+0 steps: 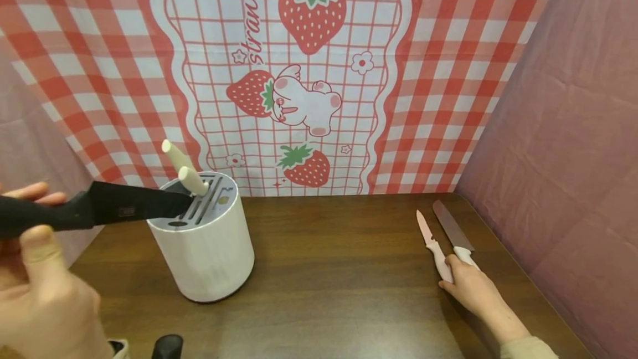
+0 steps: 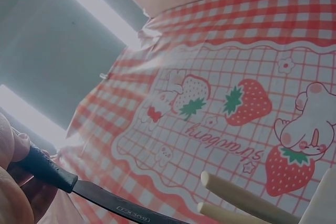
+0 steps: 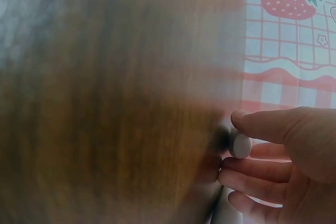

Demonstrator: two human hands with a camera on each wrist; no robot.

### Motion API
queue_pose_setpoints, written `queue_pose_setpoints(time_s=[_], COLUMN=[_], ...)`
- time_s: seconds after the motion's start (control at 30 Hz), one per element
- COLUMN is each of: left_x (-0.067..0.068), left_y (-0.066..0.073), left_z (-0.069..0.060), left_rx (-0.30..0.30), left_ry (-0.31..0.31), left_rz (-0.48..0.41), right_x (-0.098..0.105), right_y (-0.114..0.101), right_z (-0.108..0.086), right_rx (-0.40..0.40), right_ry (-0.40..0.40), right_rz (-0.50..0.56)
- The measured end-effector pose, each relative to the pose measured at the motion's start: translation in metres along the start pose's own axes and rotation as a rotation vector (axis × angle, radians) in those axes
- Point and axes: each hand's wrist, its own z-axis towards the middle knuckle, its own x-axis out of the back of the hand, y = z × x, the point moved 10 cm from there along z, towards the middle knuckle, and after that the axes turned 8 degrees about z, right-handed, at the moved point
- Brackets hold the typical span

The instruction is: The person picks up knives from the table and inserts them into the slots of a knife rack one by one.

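Observation:
My left hand (image 1: 52, 292) grips the handle of a black knife (image 1: 124, 204). Its dark blade points right, with the tip at the slotted top of a white round knife block (image 1: 211, 262); whether the tip is inside a slot I cannot tell. Two cream handles (image 1: 193, 180) stick up from the block. On the right side of the table, my right hand (image 1: 473, 287) holds the white handle of a small pink-bladed paring knife (image 1: 425, 229), thumb on one side and fingers on the other. Beside it lies a larger wide-bladed knife (image 1: 452, 226), its handle partly under the hand.
A dark cylindrical end (image 1: 167, 346) shows at the bottom edge, in front of the block. The brown wooden table (image 1: 324, 270) meets a red-checked strawberry cloth (image 1: 428, 98) at the back. Pink cloth (image 1: 563, 170) hangs along the right side.

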Motion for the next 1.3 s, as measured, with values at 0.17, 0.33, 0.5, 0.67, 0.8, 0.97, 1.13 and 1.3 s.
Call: queue_pose_setpoints(time_s=[0.17, 0.33, 0.5, 0.67, 0.8, 0.97, 1.13, 1.3], left_x=[-0.005, -0.013, -0.023, -0.029, -0.034, -0.037, -0.04, -0.042], left_y=[0.0, -0.007, -0.011, -0.012, -0.015, -0.015, -0.019, -0.03], left_z=[-0.001, -0.003, -0.001, -0.002, -0.004, -0.006, -0.008, -0.011], left_rx=[0.004, 0.064, 0.096, 0.079, 0.083, 0.058, 0.053, 0.082], left_ry=[-0.046, -0.084, -0.089, -0.111, -0.14, -0.163, -0.196, -0.227], left_rz=[0.007, -0.126, -0.195, -0.137, -0.038, 0.094, 0.073, 0.007], right_x=[0.001, 0.002, 0.002, 0.004, 0.005, 0.007, 0.006, 0.008], right_y=[-0.002, -0.003, -0.003, -0.005, -0.005, -0.005, -0.003, 0.0], right_z=[-0.001, 0.0, 0.0, 0.0, -0.001, -0.001, 0.001, 0.001], right_rx=[0.013, 0.024, 0.021, 0.03, 0.028, 0.021, 0.005, -0.013], right_ry=[0.014, 0.028, 0.028, 0.041, 0.051, 0.069, 0.059, 0.064], right_rz=[-0.004, -0.01, -0.011, -0.013, -0.006, 0.009, 0.023, 0.034])
